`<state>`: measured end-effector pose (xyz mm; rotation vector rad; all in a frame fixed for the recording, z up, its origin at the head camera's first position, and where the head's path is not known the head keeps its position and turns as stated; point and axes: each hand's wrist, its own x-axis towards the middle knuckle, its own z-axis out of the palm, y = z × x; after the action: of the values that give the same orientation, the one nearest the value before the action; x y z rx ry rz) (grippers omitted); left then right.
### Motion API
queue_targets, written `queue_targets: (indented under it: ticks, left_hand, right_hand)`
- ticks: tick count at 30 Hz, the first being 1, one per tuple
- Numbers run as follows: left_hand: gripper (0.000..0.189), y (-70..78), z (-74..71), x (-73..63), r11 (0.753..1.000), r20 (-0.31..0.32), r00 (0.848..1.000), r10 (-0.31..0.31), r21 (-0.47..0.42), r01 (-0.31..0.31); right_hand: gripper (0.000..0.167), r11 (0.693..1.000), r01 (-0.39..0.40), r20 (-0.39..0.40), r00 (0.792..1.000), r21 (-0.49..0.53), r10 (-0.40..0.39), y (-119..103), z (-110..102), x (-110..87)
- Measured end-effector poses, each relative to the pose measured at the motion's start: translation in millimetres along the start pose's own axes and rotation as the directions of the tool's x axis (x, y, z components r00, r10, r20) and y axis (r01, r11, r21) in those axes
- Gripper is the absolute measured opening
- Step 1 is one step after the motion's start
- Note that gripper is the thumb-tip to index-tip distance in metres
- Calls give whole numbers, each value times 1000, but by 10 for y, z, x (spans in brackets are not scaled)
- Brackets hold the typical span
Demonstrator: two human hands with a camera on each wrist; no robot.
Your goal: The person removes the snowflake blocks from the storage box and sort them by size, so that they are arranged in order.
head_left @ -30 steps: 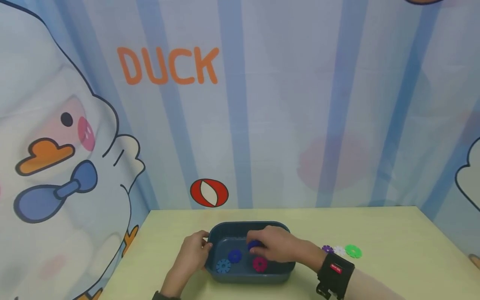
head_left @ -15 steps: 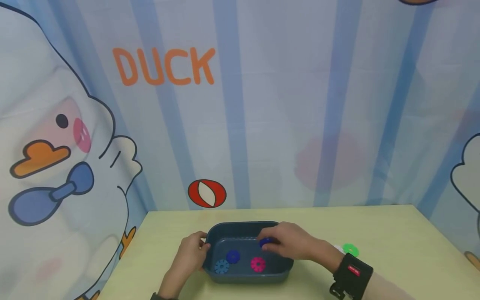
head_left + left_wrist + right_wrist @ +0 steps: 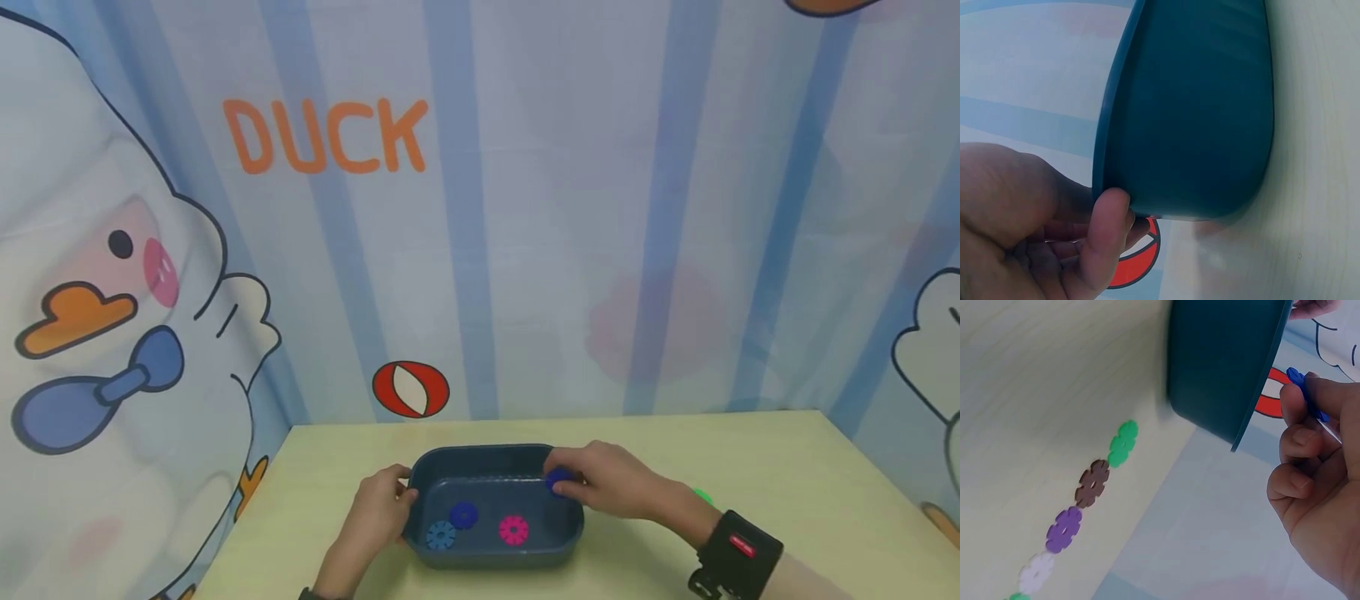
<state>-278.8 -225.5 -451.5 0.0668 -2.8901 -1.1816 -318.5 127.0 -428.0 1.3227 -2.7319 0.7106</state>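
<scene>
A dark blue-green basin [image 3: 491,557] stands on the table. My left hand [image 3: 369,517] grips its left end at the rim, fingers curled over the edge, as the left wrist view also shows. Between thumb and fingertips, my right hand [image 3: 615,479] pinches a dark blue notched plastic disc [image 3: 1307,394] just above the basin's right side. Three more discs lie inside: a light blue disc [image 3: 440,535], a dark blue disc [image 3: 463,515] and a pink disc [image 3: 513,530].
Right of the basin, several discs form a slanting row on the pale yellow table [image 3: 337,446]: a green disc [image 3: 1124,444], a brown disc [image 3: 1092,484], a purple disc [image 3: 1064,530], a white disc [image 3: 1036,573] and another green one. Behind hangs a printed curtain [image 3: 540,208].
From above the basin's middle, my right hand has moved right to its right rim, the dark blue disc still pinched. My left hand keeps its hold on the basin. The view shifts slightly.
</scene>
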Motion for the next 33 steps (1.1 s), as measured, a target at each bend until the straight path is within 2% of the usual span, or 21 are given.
queue_targets:
  ticks: [10, 20, 25, 33]
  left_hand:
    - [32, -18, 10, -5, 1000, -8, 1000, 16, 2, -16]
    - [33, -10, 14, 2, 1000, -9, 1000, 16, 3, -16]
    - [32, -2, 16, -2, 1000, -11, 1000, 18, 5, -18]
    - [32, 0, 3, -5, 1000, -2, 1000, 2, -2, -2]
  right_hand:
    - [18, 995, -57, 0, 998, 79, 57, 103, -21, -193]
    - [14, 995, -78, -31, 996, 67, 80, 198, -40, -289]
    - [9, 986, -126, -13, 992, 110, 129, 238, -67, -335]
    - [9, 971, -183, 18, 983, 152, 182, 313, -104, -431]
